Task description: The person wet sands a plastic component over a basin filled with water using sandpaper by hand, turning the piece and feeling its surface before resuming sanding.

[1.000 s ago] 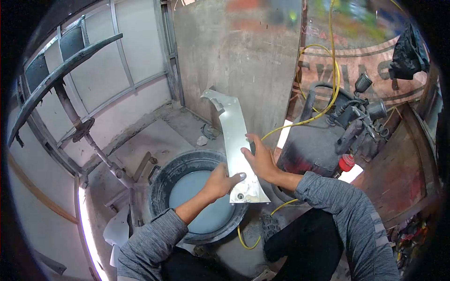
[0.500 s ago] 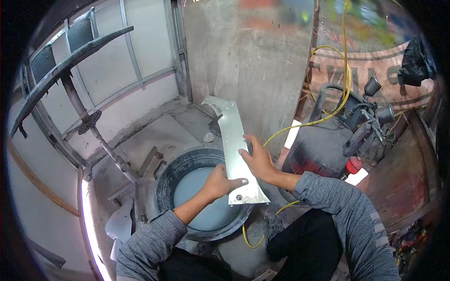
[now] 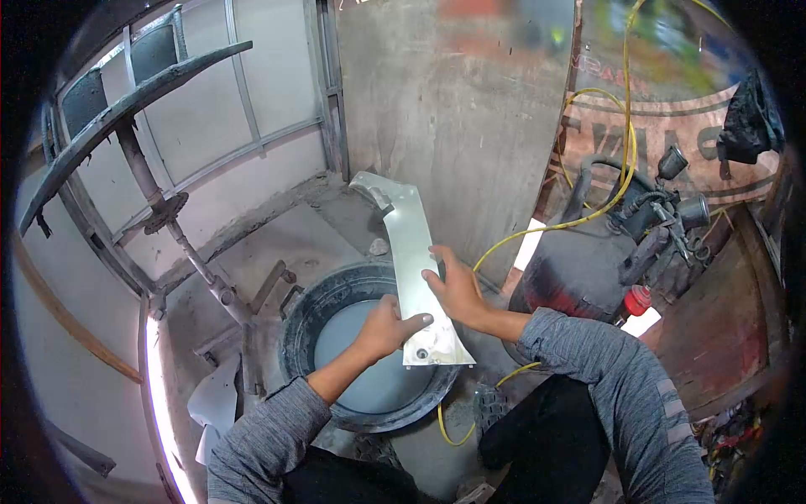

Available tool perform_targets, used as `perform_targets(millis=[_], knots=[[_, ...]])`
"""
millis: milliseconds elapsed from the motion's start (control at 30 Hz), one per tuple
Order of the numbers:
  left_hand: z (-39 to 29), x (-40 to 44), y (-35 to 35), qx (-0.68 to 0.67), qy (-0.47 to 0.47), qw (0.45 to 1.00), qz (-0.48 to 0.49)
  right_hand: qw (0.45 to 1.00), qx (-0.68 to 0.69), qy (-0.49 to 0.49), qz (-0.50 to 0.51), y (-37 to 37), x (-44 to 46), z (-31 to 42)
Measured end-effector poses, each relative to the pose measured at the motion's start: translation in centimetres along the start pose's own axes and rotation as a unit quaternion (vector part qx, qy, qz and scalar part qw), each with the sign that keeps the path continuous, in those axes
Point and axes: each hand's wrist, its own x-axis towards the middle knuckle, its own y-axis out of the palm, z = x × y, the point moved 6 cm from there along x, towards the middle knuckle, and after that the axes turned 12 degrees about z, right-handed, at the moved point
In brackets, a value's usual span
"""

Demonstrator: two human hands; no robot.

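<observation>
A long, pale silver panel [image 3: 414, 252] with a notched upper end and a small round hole near its bottom is held up over the right side of a black tub [image 3: 294, 353]. My left hand [image 3: 390, 329] grips its lower left edge, thumb across the face. At the right edge, my right hand [image 3: 460, 294] closes around the panel, its thumb and forefinger on the face. Something dark shows between that thumb and finger; I cannot make it out. Cloudy greyish water [image 3: 369, 382] fills part of the tub below.
A dark tank [image 3: 562, 265] stands to the right, with spray guns [image 3: 672, 223] on top and a yellow hose [image 3: 537, 228] running by it. A metal stand [image 3: 180, 231] rises at left, near a white curved piece [image 3: 217, 395]. A grey board [image 3: 445, 126] stands behind.
The panel and both hands have shifted slightly left relative to the tub. The view has moved a little. Both hands keep their hold on the panel.
</observation>
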Motion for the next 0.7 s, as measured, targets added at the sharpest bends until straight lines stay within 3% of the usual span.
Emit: perform_targets(millis=[67,133,433,700], knots=[[-0.3,-0.4,0.1,-0.011,-0.012,1.0,0.01,1.0,0.009,0.015,0.01,0.2,-0.1,0.1],[-0.8,-0.6,0.2,-0.007,0.04,0.999,0.013,0.999,0.018,0.03,0.019,0.6,-0.1,-0.1],[-0.9,-1.5,0.1,-0.089,0.014,0.993,0.077,0.998,0.034,0.045,0.038,1.3,0.0,0.3],[1.1,-0.7,-0.1,-0.113,0.002,0.992,0.061,0.993,0.005,0.076,0.089,2.3,-0.1,-0.3]])
